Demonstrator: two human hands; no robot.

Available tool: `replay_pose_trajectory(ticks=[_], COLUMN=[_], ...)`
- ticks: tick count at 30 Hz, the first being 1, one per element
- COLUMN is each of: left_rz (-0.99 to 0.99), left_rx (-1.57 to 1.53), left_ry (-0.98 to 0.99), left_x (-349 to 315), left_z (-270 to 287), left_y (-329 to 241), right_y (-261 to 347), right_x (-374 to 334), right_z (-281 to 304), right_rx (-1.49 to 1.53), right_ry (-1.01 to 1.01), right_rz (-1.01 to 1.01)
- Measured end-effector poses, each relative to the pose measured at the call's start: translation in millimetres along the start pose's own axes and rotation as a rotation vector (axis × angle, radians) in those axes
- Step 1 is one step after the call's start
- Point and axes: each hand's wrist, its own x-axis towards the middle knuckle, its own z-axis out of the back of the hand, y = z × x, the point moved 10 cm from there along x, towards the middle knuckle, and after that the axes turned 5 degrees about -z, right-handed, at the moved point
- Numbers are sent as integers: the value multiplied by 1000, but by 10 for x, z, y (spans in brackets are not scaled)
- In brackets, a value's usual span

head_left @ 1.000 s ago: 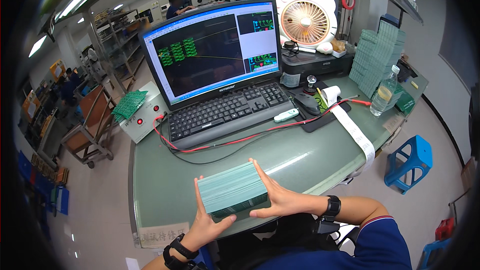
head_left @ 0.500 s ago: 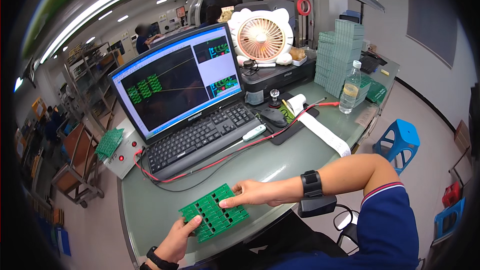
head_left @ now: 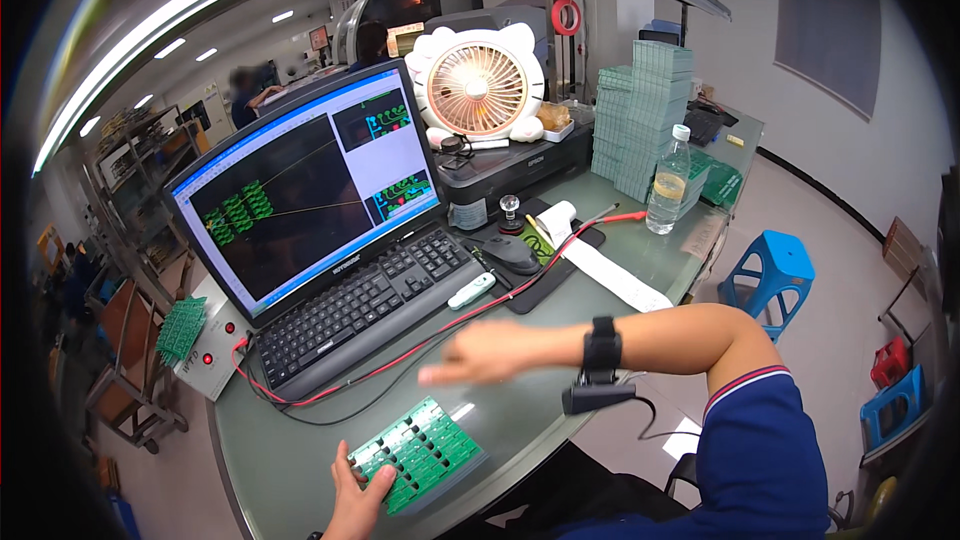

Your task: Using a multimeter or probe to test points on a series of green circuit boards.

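A green circuit board panel (head_left: 428, 445) with rows of dark slots lies tilted near the table's front edge. My left hand (head_left: 358, 493) grips it by the lower left side, thumb on top and fingers along the edge. Above and beyond the panel, apart from it, is my right hand (head_left: 490, 352), smeared by motion, so its fingers cannot be read. It hovers over the table close to the red cable (head_left: 430, 327). Farther left, a small pile of green circuit boards (head_left: 182, 328) rests on a grey box (head_left: 222, 325) with red buttons.
Beyond my hands stand a black keyboard (head_left: 365, 302) and a monitor (head_left: 300, 175). A mouse (head_left: 512, 254), paper strip (head_left: 615, 277) and water bottle (head_left: 668, 185) lie or stand to the right. Behind are a lit fan (head_left: 476, 90) and tall board stacks (head_left: 660, 105). A blue stool (head_left: 770, 275) is on the floor.
My right hand has let go of the panel and risen away from it, beyond its far edge. My left hand keeps its hold on the panel. The whole view has shifted slightly.
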Motion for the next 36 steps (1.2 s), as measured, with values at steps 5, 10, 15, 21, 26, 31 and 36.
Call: replay_pose_trajectory(ticks=[5,10,15,21,26,31,36], left_rz=[-17,64,91,90,76,5,2], left_rx=[-119,-554,-635,-628,-631,-677,-672], left_ry=[-20,-67,-132,-171,-184,-170,-188], left_x=[-14,-98,-413,-669,-676,-659,-669], left_z=[-18,63,237,277,273,264,267], left_y=[-35,153,277,311,358,325,310], right_y=[-1296,-2240,-2454,-2540,-2812,-2212,-733], right_x=[17,36,170,171,29,-311,-51], right_z=[1344,1451,1354,1356,1252,1379,716], right_rx=[-143,-414,-475,-364,466,266,-312], right_ry=[-569,-590,-600,-620,-571,-946,-661], right_rz=[-290,-624,-662,-704,-666,-271,276])
